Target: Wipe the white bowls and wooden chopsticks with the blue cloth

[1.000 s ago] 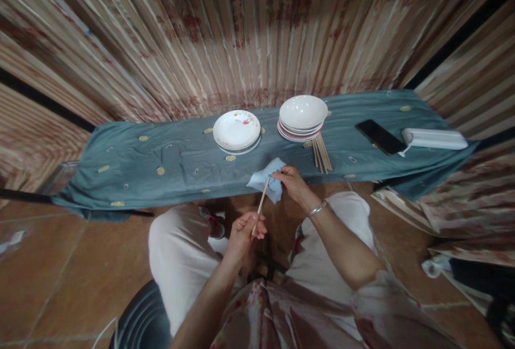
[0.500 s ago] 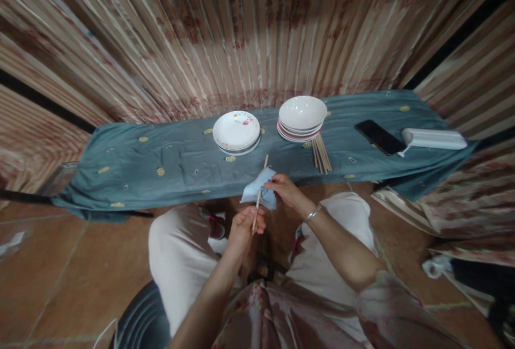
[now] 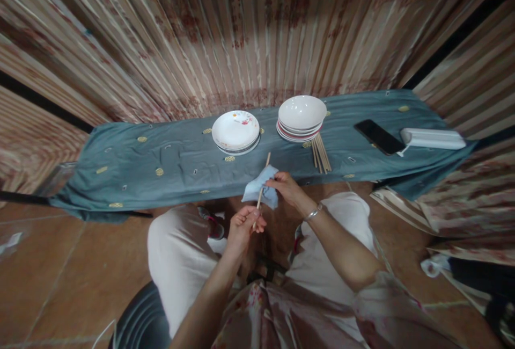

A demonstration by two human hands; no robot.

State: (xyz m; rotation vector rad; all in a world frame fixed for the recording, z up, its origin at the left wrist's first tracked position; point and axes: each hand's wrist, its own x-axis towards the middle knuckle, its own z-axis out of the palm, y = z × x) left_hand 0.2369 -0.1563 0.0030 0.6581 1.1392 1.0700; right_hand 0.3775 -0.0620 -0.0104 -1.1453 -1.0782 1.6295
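My left hand [image 3: 246,222] is closed on the lower end of a wooden chopstick [image 3: 268,159], which tilts up and slightly to the right. A light blue cloth [image 3: 254,190] is wrapped about the chopstick's middle, and the tip sticks out above it. My right hand [image 3: 285,186] pinches the right side of this cloth between thumb and fingers. Both hands are over my lap at the front edge of the table. Beyond them, several more chopsticks [image 3: 321,154] lie beside a stack of white bowls [image 3: 302,114].
A stack of plates [image 3: 235,131] with a flower pattern stands left of the bowls. To the right lie a black phone [image 3: 379,137] and a white long device [image 3: 433,138]. A green patterned cloth [image 3: 140,169] covers the table. A dark bin [image 3: 140,317] is by my left leg.
The cloth and the chopstick have shifted very slightly up and right. Both hands keep their hold, and the stacks stay where they were.
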